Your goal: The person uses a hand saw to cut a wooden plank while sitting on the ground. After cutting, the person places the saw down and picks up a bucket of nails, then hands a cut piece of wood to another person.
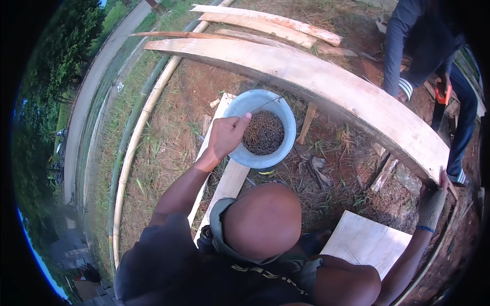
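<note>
Blue bucket (pixel 289 127), mid-scene, is grasped at its left rim by the left hand (pixel 227 133) (thumb over the edge); nails (pixel 263 133) are heaped inside. Long plank's (pixel 306 76) near right end is touched by the right hand (pixel 430 198); finger closure cannot be told.

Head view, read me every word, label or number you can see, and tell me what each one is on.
Pale lettering on the dark shirt: partly creased, and I won't copy it out.
Pale blue bucket and long curving board: no print visible.
</note>
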